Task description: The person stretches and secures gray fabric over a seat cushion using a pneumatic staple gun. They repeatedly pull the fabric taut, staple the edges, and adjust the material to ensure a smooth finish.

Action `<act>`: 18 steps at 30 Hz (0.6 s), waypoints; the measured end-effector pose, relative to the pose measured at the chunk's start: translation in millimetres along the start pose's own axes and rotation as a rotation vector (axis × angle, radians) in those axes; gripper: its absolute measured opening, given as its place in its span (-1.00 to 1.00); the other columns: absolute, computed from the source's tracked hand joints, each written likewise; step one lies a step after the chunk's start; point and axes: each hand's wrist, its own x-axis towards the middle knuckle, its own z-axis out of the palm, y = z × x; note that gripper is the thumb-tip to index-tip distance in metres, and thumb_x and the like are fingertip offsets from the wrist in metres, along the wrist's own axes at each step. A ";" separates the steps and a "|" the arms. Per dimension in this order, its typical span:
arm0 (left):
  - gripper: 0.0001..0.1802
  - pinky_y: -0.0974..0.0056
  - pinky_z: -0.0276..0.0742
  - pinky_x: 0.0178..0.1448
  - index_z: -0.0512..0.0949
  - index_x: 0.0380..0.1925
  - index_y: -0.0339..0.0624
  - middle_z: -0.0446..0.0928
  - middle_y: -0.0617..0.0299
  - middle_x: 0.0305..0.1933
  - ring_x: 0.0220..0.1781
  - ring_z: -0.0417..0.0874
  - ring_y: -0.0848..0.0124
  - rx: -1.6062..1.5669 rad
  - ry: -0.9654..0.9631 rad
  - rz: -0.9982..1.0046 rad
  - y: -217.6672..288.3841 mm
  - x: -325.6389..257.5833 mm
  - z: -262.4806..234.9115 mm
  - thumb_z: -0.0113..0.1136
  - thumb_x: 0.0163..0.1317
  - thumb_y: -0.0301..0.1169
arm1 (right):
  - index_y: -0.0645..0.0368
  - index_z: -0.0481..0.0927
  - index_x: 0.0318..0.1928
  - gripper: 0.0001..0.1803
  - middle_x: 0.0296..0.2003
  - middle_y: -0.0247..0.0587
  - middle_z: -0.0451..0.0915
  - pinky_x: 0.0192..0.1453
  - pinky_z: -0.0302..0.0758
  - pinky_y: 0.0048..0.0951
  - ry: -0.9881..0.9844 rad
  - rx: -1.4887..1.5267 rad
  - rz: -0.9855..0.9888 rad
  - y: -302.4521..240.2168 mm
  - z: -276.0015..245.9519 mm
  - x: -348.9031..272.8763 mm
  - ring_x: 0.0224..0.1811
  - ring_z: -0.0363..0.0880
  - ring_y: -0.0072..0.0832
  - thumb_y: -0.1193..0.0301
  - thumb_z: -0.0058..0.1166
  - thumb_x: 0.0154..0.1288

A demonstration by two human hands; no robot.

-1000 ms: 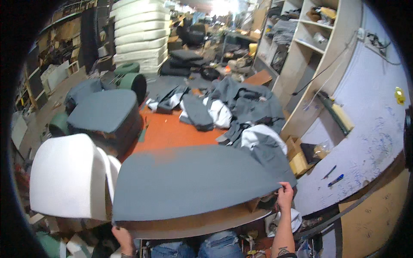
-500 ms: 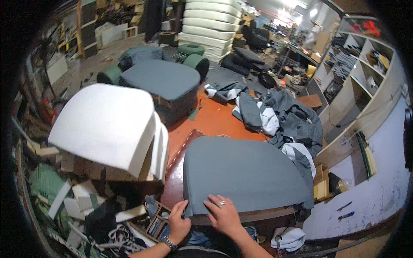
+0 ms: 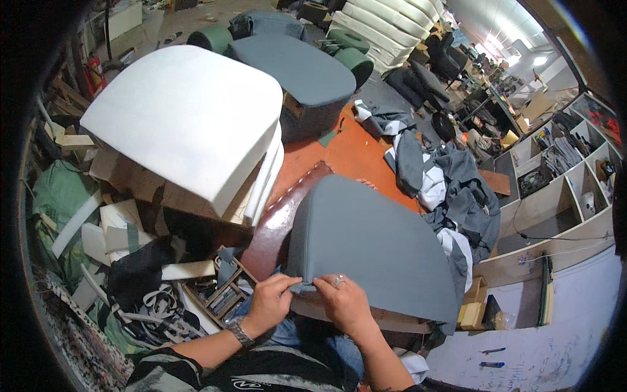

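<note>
The left hand (image 3: 268, 304) and the right hand (image 3: 346, 304) meet at the lower centre of the frame, at the near left corner of a gray-covered padded piece (image 3: 375, 242). Each has thumb and fingers drawn nearly together in a pinch on the edge of the gray cover (image 3: 307, 286), the two sets of fingertips just beside each other. The padded piece lies across the centre and lower right of the frame, its curved side toward the top, with brown board showing under its near edge. To its left is a glossy maroon surface (image 3: 277, 222), and beyond is an orange surface (image 3: 366, 160). A white padded piece (image 3: 186, 111) fills the upper left, near another gray-topped piece (image 3: 297, 68) at top centre. Crumpled gray and white fabric (image 3: 460, 189) lies right of centre. A divided wooden box (image 3: 222, 297) sits left of the left hand, near the lower edge.
</note>
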 end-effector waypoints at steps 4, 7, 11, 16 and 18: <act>-0.80 0.21 0.60 -0.12 0.72 -0.14 -0.34 0.70 0.05 -0.32 -0.26 0.72 0.39 -0.040 -0.216 -0.191 -11.8 27.4 -16.9 0.20 0.41 -0.44 | 0.16 0.66 -0.09 -0.84 -0.19 0.02 0.69 -0.10 0.58 0.04 -0.093 0.061 0.145 12.4 5.4 21.0 -0.13 0.66 0.08 0.41 0.13 0.40; -0.64 0.31 0.51 -0.10 0.64 -0.20 -0.29 0.57 0.38 -0.34 -0.24 0.48 0.60 -0.171 -0.329 -0.468 -29.1 43.3 -2.9 -0.01 0.63 -0.26 | 0.20 0.61 -0.16 -0.80 -0.23 0.12 0.67 -0.13 0.52 0.08 -0.226 0.198 0.300 23.4 12.1 42.6 -0.16 0.63 0.16 0.31 0.10 0.47; -0.55 0.29 0.46 -0.11 0.55 -0.24 -0.28 0.51 0.38 -0.32 -0.24 0.43 0.57 -0.312 -0.081 -0.376 -40.9 29.8 32.0 -0.14 0.69 -0.17 | 0.20 0.56 -0.16 -0.61 -0.23 0.17 0.68 -0.06 0.53 0.12 -0.346 0.309 0.186 33.1 4.3 46.1 -0.12 0.64 0.20 0.08 0.17 0.44; -0.52 0.30 0.42 -0.18 0.50 -0.29 -0.29 0.44 0.35 -0.38 -0.28 0.39 0.56 -0.278 -0.143 -0.304 -46.4 22.4 31.8 -0.11 0.68 -0.11 | 0.21 0.53 -0.13 -0.51 -0.20 0.13 0.66 -0.01 0.55 0.09 -0.317 0.286 0.144 31.1 2.2 28.5 -0.10 0.65 0.15 0.08 0.41 0.23; -0.51 0.32 0.38 -0.22 0.50 -0.33 -0.28 0.39 0.39 -0.43 -0.31 0.37 0.57 -0.245 -0.151 -0.216 -47.6 24.1 25.8 -0.06 0.67 -0.09 | 0.20 0.56 -0.06 -0.54 -0.14 0.04 0.65 0.03 0.57 0.04 -0.207 0.302 0.158 35.2 8.9 14.5 -0.05 0.65 0.08 0.19 0.44 0.19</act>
